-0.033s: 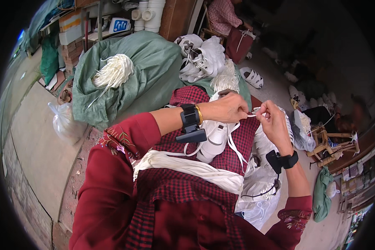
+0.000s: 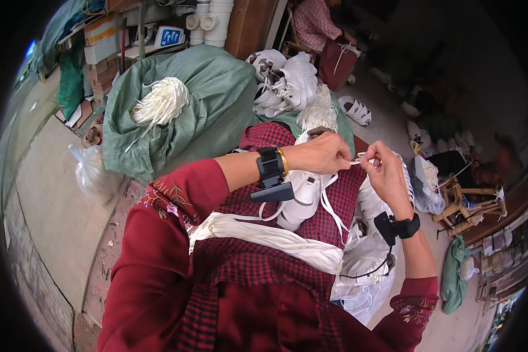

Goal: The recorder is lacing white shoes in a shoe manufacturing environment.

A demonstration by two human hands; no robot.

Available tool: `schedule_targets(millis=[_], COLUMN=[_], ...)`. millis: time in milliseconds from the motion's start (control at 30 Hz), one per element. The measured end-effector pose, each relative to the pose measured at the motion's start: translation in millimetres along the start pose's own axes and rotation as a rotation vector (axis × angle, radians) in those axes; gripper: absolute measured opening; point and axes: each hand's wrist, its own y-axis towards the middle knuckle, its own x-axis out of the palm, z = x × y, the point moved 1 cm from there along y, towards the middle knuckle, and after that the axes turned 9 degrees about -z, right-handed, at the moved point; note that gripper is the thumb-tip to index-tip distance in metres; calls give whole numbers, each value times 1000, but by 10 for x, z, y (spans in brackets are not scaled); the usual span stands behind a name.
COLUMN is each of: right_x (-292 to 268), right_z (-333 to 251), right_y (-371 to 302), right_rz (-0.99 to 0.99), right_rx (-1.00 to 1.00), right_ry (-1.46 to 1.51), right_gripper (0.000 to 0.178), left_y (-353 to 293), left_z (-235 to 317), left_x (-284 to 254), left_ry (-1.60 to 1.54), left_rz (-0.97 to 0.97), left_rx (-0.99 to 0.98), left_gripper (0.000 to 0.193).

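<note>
While a bundle of white laces (image 2: 264, 234) lies across the checked lap, the left hand (image 2: 322, 154) and right hand (image 2: 384, 173) meet just above a white shoe (image 2: 302, 196) resting there, each pinching an end of one white lace (image 2: 355, 161) stretched between the fingertips. Beyond the knees, a green sack (image 2: 217, 100) carries a tuft of white laces (image 2: 161, 102), with a clear plastic bag (image 2: 92, 173) on the concrete floor (image 2: 47, 199) beside it. Farther off, white shoes (image 2: 281, 79) are heaped near a blue-and-white box (image 2: 170, 36).
</note>
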Motion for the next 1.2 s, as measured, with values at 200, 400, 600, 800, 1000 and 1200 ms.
schedule_targets(millis=[200, 400, 600, 800, 1000, 1200], right_x=[136, 759, 874, 861, 944, 940], right_z=[33, 430, 436, 403, 494, 460], right_y=[116, 457, 555, 477, 491, 480], right_rz=[-100, -71, -210, -276, -241, -209], right_rx=[99, -104, -57, 73, 35, 27], right_ry=[366, 187, 400, 754, 780, 775], right_gripper=[23, 42, 47, 46, 47, 46], left_y=[-299, -642, -673, -607, -562, -484], left_z=[228, 78, -52, -77, -139, -125], left_x=[-190, -222, -33, 115, 149, 194], left_ry=[-328, -58, 72, 210, 30, 8], left_rz=[37, 84, 222, 294, 262, 206], left_rx=[-218, -308, -288, -229, -207, -279], left_gripper=[25, 21, 14, 10, 8, 7])
